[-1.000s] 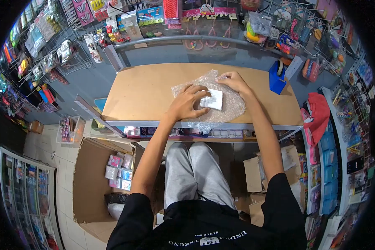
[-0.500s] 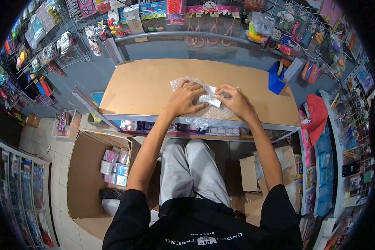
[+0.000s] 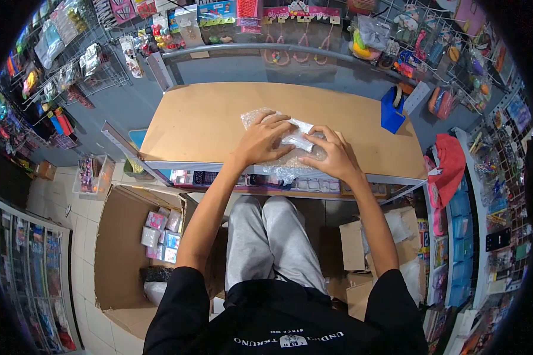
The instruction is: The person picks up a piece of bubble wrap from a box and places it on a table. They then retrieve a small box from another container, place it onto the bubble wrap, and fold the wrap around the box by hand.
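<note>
- Rack (image 3: 35, 272): far to the left of the left grip and lower, on the floor side.
- Bin (image 3: 108, 177): clear, on the tiled floor, well left of the left grip.
- Carton (image 3: 121, 248): open, below and left of the left grip; small packs (image 3: 154, 236) lie inside it.
- Table (image 3: 201, 118): wood-topped, under both grips, reaching out past each of them.
- Left grip (image 3: 263, 141): palm down, thumb and fingers apart, arched over the wrap at the left end of the white packet. I cannot tell whether it pinches the packet.
- Wrap (image 3: 254, 117): bubble sheet on the table, beneath both grips, showing to the left of the left grip and hanging at the table's near edge.
- White packet (image 3: 298, 139): on the wrap, between the two grips, partly covered by them.
- Right grip (image 3: 334, 155): fingers bent, thumb apart from them, at the right end of the packet and wrap. Whether it clamps either one, I cannot tell.
- Boxes (image 3: 354, 245): cardboard, below the right grip, beside the person's legs.
- Dispenser (image 3: 392, 111): blue, on the table, beyond and right of the right grip.
- Cloth (image 3: 448, 168): red, well right of the right grip.
</note>
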Tool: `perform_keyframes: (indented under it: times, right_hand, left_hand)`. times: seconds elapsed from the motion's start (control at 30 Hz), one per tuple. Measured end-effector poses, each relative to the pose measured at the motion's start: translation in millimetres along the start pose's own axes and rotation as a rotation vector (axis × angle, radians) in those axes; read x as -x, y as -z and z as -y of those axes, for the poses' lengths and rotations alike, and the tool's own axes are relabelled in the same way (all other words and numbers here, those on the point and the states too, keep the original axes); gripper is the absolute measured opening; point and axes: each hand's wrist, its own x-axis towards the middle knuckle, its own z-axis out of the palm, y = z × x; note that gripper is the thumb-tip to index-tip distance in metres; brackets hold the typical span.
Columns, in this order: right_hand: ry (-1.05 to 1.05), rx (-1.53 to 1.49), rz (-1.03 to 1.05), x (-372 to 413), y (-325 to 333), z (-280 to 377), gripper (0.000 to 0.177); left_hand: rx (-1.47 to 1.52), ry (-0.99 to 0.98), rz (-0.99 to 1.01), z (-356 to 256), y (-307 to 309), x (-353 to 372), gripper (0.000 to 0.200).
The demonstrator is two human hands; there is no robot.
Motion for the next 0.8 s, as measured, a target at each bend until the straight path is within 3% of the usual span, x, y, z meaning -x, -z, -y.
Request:
perform_keyframes:
  times: [0.17,0.23,0.37,0.57,0.8]
  right_hand:
    - [-0.023,0.018,0.006,4.9,-2.2,3.9,0.056]
    - [0.002,0.013,0.011,7.9,-4.5,1.1,0.065]
    - [0.018,0.042,0.049,14.1,-1.5,13.1,0.082]
    - [0.113,0.246,0.030,21.2,-15.8,31.2,0.086]
    - [0.068,0.209,-0.018,25.1,-33.5,21.1,0.034]
  left_hand:
    - [0.131,-0.033,0.001,-0.3,1.0,-1.2,0.036]
    - [0.138,-0.072,0.078,1.3,2.5,-1.9,0.032]
    - [0.192,-0.099,0.023,-0.6,1.6,-2.0,0.024]
    - [0.233,-0.108,0.037,5.0,-0.5,-1.6,0.021]
    - [0.349,-0.044,0.157,8.9,8.4,1.7,0.029]
